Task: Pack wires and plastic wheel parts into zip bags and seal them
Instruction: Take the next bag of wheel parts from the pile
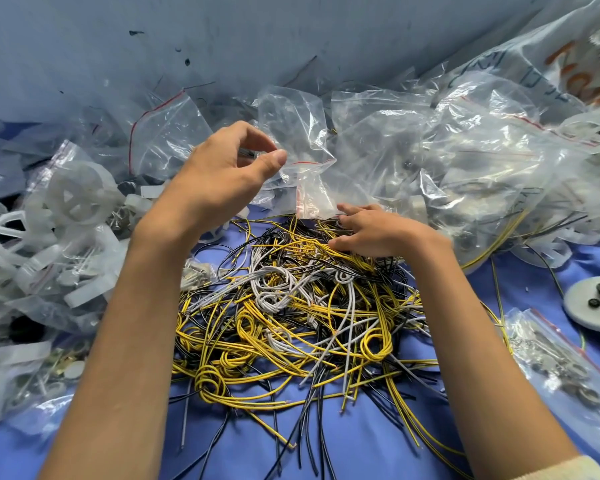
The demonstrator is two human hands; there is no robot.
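Note:
A tangled pile of yellow, black and grey wires (291, 317) lies on the blue cloth in front of me. My left hand (222, 174) is raised above the pile's far left; its thumb and fingers pinch the edge of a clear zip bag (293, 133) with a red seal line. My right hand (374, 233) lies on the far edge of the pile, fingers curled into a bunch of yellow and black wires, just below a small zip bag (316, 199). White plastic wheel parts (80, 192) are heaped at the left.
Several filled clear zip bags (482, 161) are piled at the back right. A grey disc with black buttons (593, 303) and a bag of metal parts (558, 362) lie at the right. More bagged white parts (32, 289) crowd the left edge. A blue wall stands behind.

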